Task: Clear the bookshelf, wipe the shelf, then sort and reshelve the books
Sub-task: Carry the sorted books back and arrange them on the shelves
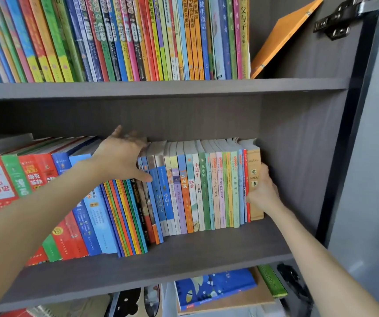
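A grey bookshelf holds a row of upright colourful books [197, 188] on its middle shelf [184, 255]. My left hand [122, 156] reaches over the tops of the books at the left end of this batch, fingers behind them and thumb on a blue spine. My right hand [263, 191] presses flat against the tan book [253, 165] at the right end, next to the shelf's side wall. The batch of books sits squeezed between both hands. Taller red and blue books [46, 202] lean at the left.
The upper shelf [161, 88] is packed with thin bright books [115, 37], and an orange book [284, 35] leans against the side wall. Below, a blue book [216, 287] and a green one [272, 281] lie flat. A cabinet door with a black hinge [344, 17] stands at the right.
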### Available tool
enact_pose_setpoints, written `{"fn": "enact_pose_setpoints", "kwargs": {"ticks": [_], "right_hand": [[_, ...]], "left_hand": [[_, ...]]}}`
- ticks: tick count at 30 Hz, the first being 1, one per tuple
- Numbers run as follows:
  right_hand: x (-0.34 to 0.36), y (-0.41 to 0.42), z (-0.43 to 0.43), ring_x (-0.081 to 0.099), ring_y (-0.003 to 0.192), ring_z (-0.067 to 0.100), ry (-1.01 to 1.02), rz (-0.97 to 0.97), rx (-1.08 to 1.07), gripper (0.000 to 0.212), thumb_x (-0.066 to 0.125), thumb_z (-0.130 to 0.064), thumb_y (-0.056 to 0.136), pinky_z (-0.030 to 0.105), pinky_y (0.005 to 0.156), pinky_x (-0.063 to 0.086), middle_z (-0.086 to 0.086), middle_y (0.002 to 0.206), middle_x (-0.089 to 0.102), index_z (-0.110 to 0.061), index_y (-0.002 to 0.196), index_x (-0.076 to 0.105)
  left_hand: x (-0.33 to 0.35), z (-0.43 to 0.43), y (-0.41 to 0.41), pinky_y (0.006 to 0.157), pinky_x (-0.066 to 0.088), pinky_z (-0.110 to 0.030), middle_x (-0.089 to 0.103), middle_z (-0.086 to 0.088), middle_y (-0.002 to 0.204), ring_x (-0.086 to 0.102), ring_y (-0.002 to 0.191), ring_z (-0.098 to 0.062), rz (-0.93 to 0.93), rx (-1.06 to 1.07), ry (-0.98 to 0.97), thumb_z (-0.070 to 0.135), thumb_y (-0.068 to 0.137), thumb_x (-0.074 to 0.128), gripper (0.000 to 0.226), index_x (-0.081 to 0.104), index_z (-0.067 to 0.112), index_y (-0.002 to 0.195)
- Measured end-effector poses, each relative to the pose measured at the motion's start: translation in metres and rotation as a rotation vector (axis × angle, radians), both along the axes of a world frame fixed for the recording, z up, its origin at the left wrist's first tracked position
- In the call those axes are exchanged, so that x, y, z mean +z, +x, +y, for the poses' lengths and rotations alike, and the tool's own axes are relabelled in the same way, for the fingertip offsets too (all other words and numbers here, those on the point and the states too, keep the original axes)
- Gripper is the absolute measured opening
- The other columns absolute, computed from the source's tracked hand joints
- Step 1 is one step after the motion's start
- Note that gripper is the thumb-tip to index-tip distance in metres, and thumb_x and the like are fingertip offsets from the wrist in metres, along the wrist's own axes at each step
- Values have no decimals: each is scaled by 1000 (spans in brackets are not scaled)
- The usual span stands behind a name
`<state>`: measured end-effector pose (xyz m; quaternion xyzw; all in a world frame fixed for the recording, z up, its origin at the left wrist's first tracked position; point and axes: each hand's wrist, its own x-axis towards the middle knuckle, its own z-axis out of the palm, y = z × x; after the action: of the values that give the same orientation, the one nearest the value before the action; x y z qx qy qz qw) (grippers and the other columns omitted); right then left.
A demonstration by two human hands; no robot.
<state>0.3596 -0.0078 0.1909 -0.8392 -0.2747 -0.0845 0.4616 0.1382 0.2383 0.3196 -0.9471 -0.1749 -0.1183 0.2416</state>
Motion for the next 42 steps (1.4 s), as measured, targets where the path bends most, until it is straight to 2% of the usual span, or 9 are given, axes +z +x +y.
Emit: {"fn": "enact_pose_setpoints", "kwargs": {"ticks": [2, 8, 14, 19, 23, 26, 29, 39, 42], "right_hand": [[3, 6, -2, 57, 82, 8, -66, -3, -2, 71, 74, -2, 77, 30, 65, 49, -14, 93, 52, -24, 127, 29], [-4, 4, -7, 52, 88, 14, -29, -57, -1, 81, 79, -8, 74, 30, 72, 41, -9, 102, 50, -17, 134, 26], [-14, -8, -15, 50, 91, 15, 38, -142, -29, 77, 78, -13, 75, 32, 78, 39, -5, 107, 52, -13, 135, 29], [-19, -3, -12, 52, 97, 13, 127, -52, 29, 86, 79, -10, 74, 35, 85, 41, -3, 115, 54, -21, 140, 25], [-24, 2, -9, 57, 106, 12, 237, 45, 100, 93, 80, -12, 72, 39, 90, 47, -14, 112, 55, -35, 141, 22], [-36, 8, -17, 56, 109, 9, 188, 150, 174, 104, 82, -7, 68, 41, 95, 45, -19, 113, 54, -40, 143, 18], [-50, 11, -21, 58, 111, 15, 174, 244, 149, 103, 82, -3, 66, 51, 90, 52, -10, 116, 58, -33, 144, 22], [-52, 16, -22, 59, 103, 16, 84, 155, -16, 92, 86, -27, 54, 48, 85, 52, -6, 117, 59, -33, 132, 37], [-37, 13, -23, 57, 109, 18, 159, 145, -17, 92, 84, -18, 64, 50, 90, 49, -6, 122, 58, -31, 139, 32]], "left_hand": [[-3, -6, 2, 119, 2, -41, 30, -4, 155, 22, 144, -18, 33, 24, 88, 74, 72, 57, 103, 24, 15, 150], [-9, -23, 7, 118, 9, -39, 49, -3, 143, 55, 120, -17, 10, 110, 168, 72, 75, 56, 98, 28, 14, 148], [-20, -35, -6, 116, -8, -45, 33, -10, 153, 28, 142, -24, 74, 40, 416, 73, 78, 51, 87, 43, 14, 141], [-33, -39, -3, 115, -8, -57, 37, -11, 150, 31, 141, -27, -36, 138, 367, 66, 73, 59, 82, 47, 13, 134], [-37, -47, -1, 115, -6, -59, 57, -7, 129, 45, 128, -29, -58, 177, 349, 59, 76, 57, 66, 50, 12, 122], [-41, -48, -3, 116, -3, -57, 54, -6, 130, 45, 127, -28, -83, 175, 365, 76, 73, 51, 81, 49, 13, 124], [-46, -48, -3, 117, 1, -56, 56, -5, 126, 47, 124, -26, -146, 173, 371, 87, 68, 42, 96, 48, 11, 127], [-50, -41, 2, 116, -3, -54, 58, -1, 122, 50, 121, -24, -184, 172, 368, 83, 71, 44, 86, 50, 15, 124], [-49, -41, 1, 117, 0, -57, 57, -2, 124, 49, 122, -24, -197, 164, 351, 80, 73, 46, 81, 51, 16, 123]]}}
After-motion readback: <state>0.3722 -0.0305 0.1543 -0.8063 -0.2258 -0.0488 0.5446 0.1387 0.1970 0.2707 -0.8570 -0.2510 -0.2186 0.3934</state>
